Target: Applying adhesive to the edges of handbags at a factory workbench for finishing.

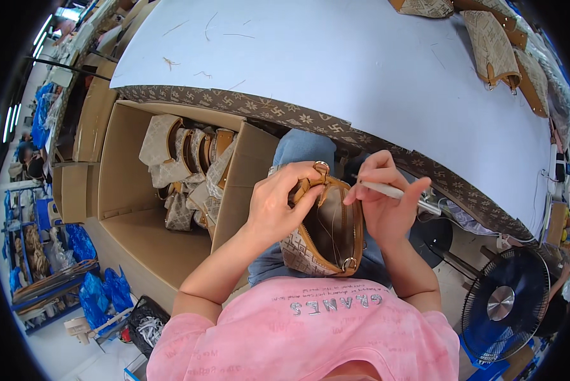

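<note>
A small beige patterned handbag [298, 253] with tan trim rests on my lap, its zipped mouth open toward me. My left hand [275, 200] is closed on the bag's far left rim, pinching the tan tab beside a metal ring [321, 167]. Between the fingers of my right hand [386, 213] is a slim white pen-shaped tool [383, 189], pointing left toward the bag; its exact kind is unclear. Those fingertips are close to the bag's right rim. Fine loose threads hang across the brown lining [326, 232]. A second ring [349, 263] sits at the zip's near end.
On my left stands an open cardboard box [234, 184] with several similar bags [186, 152] inside. A white worktable [285, 57] spans the far side, with loose threads on it and more bag pieces [488, 47] at far right. A black fan [501, 303] stands at lower right.
</note>
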Tool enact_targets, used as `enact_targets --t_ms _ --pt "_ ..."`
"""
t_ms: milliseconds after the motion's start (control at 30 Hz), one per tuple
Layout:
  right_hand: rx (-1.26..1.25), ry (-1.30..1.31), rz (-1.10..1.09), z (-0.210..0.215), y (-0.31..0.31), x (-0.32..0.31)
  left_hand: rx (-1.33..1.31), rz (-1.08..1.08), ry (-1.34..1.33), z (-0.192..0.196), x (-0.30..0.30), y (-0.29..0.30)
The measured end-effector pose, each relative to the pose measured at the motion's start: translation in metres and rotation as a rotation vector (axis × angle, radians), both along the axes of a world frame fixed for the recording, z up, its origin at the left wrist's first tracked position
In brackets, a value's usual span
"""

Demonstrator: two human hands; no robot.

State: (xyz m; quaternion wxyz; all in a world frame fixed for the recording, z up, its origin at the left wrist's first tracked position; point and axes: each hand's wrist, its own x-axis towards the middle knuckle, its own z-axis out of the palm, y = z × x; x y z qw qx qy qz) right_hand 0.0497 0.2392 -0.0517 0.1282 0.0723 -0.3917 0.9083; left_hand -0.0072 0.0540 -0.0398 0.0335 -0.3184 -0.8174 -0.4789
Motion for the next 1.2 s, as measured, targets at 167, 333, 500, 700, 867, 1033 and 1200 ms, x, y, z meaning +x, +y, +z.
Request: enact_targets --t_ms 167,333,500,700,867,1033,1200 --pt "0.313 -0.049 -0.039 -0.01 0.004 -0.003 0.076 0.018 0.1 -0.006 -0.002 0.007" --pt "0.297 -0.165 -0.092 0.003 -0.007 0.006 0.065 0.005 0.071 -0.004 0.001 0.006" --pt "0.302 -0.208 -0.115 0.008 -0.01 0.01 0.071 0.0 0.129 -0.008 -0.002 0.006" --pt "0.131 -0.325 -0.054 0.003 -0.004 0.005 0.072 -0.016 0.087 -0.008 -0.003 0.005" --pt "0.031 -0.371 -0.023 0.003 -0.002 0.005 0.001 -0.044 0.08 -0.004 -0.002 0.006" --pt "-0.133 -0.407 0.035 0.002 0.003 0.003 -0.023 -0.047 0.056 -0.003 -0.002 0.007" --pt "-0.134 -0.436 0.022 0.003 0.004 0.004 -0.041 -0.067 0.09 -0.005 -0.005 0.011"
